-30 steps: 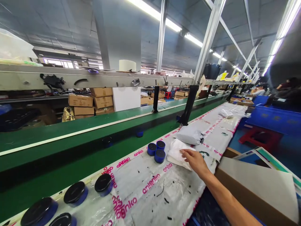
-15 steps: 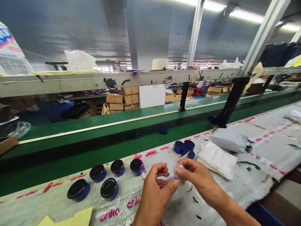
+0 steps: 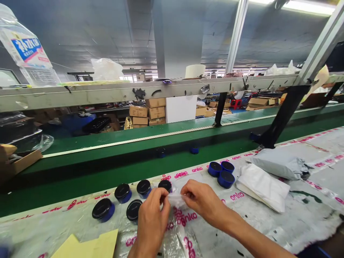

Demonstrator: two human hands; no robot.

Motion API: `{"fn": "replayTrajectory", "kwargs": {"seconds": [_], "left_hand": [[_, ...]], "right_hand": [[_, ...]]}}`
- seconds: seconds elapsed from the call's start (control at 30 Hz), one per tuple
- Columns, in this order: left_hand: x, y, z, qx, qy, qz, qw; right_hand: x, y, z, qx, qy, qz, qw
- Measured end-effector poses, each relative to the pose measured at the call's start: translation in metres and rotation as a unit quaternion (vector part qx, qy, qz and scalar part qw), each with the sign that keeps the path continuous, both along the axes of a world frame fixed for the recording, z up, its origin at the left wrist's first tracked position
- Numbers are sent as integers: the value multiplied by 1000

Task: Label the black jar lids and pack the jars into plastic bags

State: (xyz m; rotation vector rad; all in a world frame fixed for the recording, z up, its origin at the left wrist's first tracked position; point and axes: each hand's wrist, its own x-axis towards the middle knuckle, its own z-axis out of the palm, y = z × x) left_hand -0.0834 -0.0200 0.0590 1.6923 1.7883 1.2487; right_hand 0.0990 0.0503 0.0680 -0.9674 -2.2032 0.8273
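Observation:
My left hand (image 3: pixel 153 218) pinches one end of a clear plastic bag (image 3: pixel 175 196) between thumb and fingers. The other end is pinched by my right hand (image 3: pixel 200 200), so its top edge stretches level between them. Its lower part is hard to tell from the plastic-covered table. Beside and behind my left hand stand several round black-topped blue pieces, such as the one at the left (image 3: pixel 103 209); my hand partly covers a nearer one (image 3: pixel 133 210). Three more blue pieces (image 3: pixel 225 178) sit grouped beyond my right hand. To their right lies a stack of white, thin plastic sheets or bags (image 3: pixel 263 186).
A green conveyor belt (image 3: pixel 113 166) runs behind the table, with a blue piece (image 3: pixel 194 150) on it. A grey plastic package (image 3: pixel 279 163) lies at right, yellow card (image 3: pixel 88 245) at front left. A metal rail (image 3: pixel 107 91) crosses above, carrying a bottle (image 3: pixel 29 50).
My hands have moved left and drawn apart, with the plastic now stretched between them. The view has shifted slightly left, showing more of the bottle.

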Motion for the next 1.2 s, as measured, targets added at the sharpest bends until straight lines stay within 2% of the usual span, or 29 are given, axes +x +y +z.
{"fn": "replayTrajectory", "kwargs": {"seconds": [0.07, 0.1, 0.17, 0.27, 0.37, 0.53, 0.7, 0.83, 1.03, 1.2], "left_hand": [[-6, 4, 6, 34, 98, 2, 995], [-10, 8, 9, 43, 142, 3, 989], [-17, 19, 17, 52, 219, 18, 974], [-28, 40, 24, 42, 315, 58, 946], [-37, 57, 20, 12, 390, 76, 917], [-39, 56, 6, -25, 454, 73, 888], [-35, 43, 5, -30, 452, 57, 890], [-37, 33, 1, -20, 433, 42, 900], [-49, 24, -11, -1, 428, -2, 904], [-51, 19, -15, 10, 444, -42, 895]], "right_hand": [[-3, 6, 2, 197, -106, -21, 974], [-6, 10, 4, 260, -140, -34, 955], [-17, 22, 8, 322, -185, -62, 926], [-41, 46, 7, 329, -217, -79, 915], [-60, 66, -6, 315, -227, -73, 919], [-64, 75, -32, 277, -219, -52, 934], [-49, 65, -36, 247, -192, -34, 949], [-39, 54, -36, 252, -174, -15, 952], [-30, 47, -42, 295, -167, 43, 940], [-26, 45, -49, 340, -173, 77, 921]]}}
